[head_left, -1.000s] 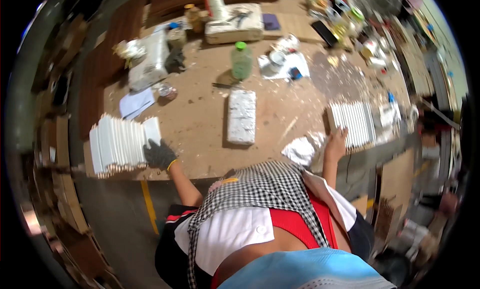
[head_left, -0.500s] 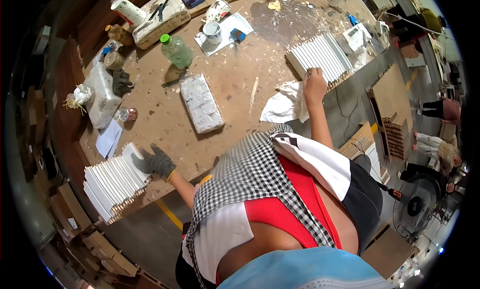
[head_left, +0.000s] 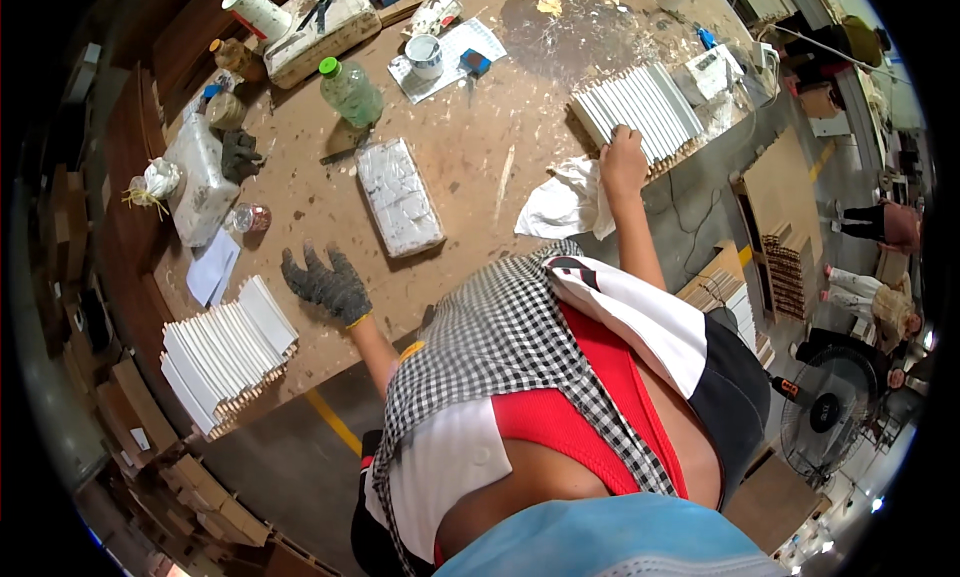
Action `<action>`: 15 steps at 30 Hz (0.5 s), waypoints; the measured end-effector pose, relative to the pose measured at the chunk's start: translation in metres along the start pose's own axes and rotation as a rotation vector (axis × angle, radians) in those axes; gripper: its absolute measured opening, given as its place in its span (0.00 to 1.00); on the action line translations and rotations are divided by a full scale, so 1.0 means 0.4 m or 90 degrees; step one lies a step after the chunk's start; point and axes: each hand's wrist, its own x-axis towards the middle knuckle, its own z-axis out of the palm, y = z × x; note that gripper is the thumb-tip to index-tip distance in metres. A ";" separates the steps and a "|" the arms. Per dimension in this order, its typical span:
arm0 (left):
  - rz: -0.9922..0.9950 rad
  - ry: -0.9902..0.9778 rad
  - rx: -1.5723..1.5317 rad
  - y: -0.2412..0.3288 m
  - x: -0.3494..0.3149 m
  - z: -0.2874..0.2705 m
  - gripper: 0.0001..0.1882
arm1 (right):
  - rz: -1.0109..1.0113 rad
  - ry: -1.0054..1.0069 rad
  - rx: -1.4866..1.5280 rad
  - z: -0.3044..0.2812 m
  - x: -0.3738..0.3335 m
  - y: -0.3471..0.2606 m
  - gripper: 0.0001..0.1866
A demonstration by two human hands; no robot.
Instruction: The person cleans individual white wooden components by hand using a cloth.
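Note:
My left hand [head_left: 330, 287], in a dark grey work glove, hovers over or rests on the table with its fingers spread and nothing in them. It is just right of a row of white wooden slats [head_left: 225, 352] standing packed side by side at the table's left front edge. At the right, my bare right hand [head_left: 624, 167] has its fingers closed at the near end of a second row of white slats [head_left: 640, 107], pinching one slat's end. A crumpled white cloth [head_left: 560, 205] lies beside that wrist. Between the hands sits a tape-wrapped block [head_left: 400, 197].
A green-capped bottle [head_left: 352, 95], an open paint tub [head_left: 424, 57] on a paper sheet and a blue block [head_left: 475, 62] stand farther back. At left are a plastic-wrapped bundle [head_left: 200, 182], a small jar [head_left: 251, 217] and papers [head_left: 212, 267]. A fan [head_left: 825, 412] stands at right.
My left hand has come off the left row of slats, moved right and spread its fingers. My right hand has shifted slightly up and left along its slats.

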 end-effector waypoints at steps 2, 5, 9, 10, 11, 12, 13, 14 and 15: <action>0.007 0.011 -0.012 0.013 -0.006 0.001 0.18 | -0.010 -0.003 0.025 -0.003 -0.002 0.000 0.17; 0.031 0.034 -0.036 0.041 -0.001 0.004 0.18 | -0.050 0.043 0.089 -0.025 -0.016 -0.019 0.12; 0.044 0.019 -0.067 0.064 0.001 0.002 0.19 | -0.041 0.006 0.080 -0.003 0.001 -0.017 0.11; 0.023 -0.008 -0.040 0.081 0.003 0.000 0.18 | -0.027 -0.013 0.107 0.001 0.011 0.000 0.12; 0.041 -0.005 -0.052 0.084 0.004 -0.004 0.17 | 0.028 -0.087 0.159 -0.013 0.029 -0.004 0.16; 0.073 0.028 -0.067 0.071 -0.001 0.015 0.16 | 0.050 -0.112 0.233 -0.038 0.037 -0.020 0.20; 0.081 0.035 -0.072 0.068 -0.003 0.027 0.17 | 0.005 -0.071 0.321 0.025 0.047 0.005 0.22; 0.059 0.024 -0.099 0.081 0.000 0.025 0.18 | 0.025 -0.101 0.328 0.035 0.059 -0.022 0.22; 0.104 0.037 -0.045 0.062 -0.004 0.039 0.18 | 0.025 -0.160 0.359 -0.001 0.065 -0.068 0.23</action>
